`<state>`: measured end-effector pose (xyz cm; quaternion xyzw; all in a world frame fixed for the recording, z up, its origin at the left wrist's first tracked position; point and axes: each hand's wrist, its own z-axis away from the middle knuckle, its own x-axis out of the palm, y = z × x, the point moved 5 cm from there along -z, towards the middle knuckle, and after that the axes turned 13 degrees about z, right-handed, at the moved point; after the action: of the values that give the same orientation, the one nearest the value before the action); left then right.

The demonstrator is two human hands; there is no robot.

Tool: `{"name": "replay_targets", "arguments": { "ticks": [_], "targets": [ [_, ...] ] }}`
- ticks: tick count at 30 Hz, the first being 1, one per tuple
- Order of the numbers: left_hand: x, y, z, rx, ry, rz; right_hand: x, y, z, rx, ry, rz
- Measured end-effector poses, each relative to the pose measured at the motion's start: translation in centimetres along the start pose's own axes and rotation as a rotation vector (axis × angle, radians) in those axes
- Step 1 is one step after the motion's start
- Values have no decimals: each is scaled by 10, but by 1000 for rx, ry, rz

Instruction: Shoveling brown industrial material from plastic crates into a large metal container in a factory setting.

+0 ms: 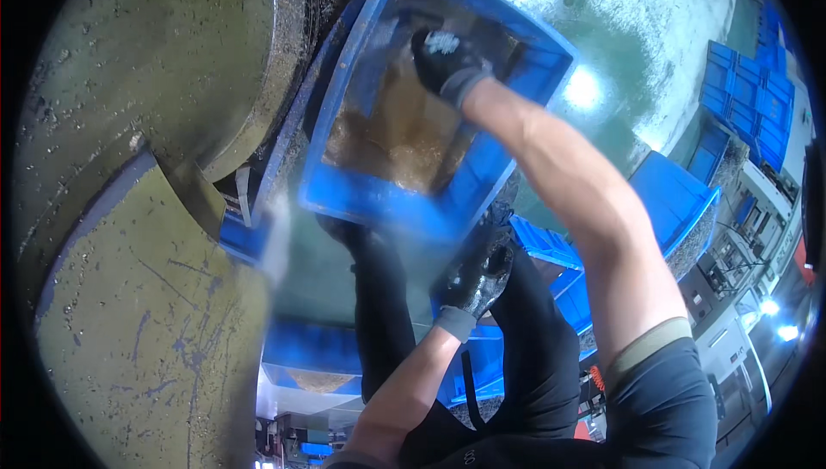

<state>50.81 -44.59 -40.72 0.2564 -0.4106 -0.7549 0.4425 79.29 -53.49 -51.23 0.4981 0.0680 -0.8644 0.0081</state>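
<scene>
Blue plastic crate [516,138] of brown scrap, right hand [447,63] inside, left hand [471,284] beneath, finger grips unclear

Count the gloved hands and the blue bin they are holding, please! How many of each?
Gloved hands: 2, the right hand inside the bin and the left hand at its near edge
Blue bin being held: 1
Total: 3
</scene>
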Motion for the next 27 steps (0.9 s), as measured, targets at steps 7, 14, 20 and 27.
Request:
{"name": "replay_targets", "arguments": {
  "ticks": [7, 14, 20, 27],
  "targets": [
    [-1, 4, -3, 27, -34, 14, 2, -21, 14, 19, 168, 9],
    [-10, -24, 12, -243, 13, 225, 83, -137, 66, -293, -237, -104],
    [-16, -11, 13, -21, 11, -29, 36, -31, 22, 104, 357, -51],
    [-2, -15, 17, 32, -21, -83, 37, -34, 79, 9, -101, -137]
  ]
}}
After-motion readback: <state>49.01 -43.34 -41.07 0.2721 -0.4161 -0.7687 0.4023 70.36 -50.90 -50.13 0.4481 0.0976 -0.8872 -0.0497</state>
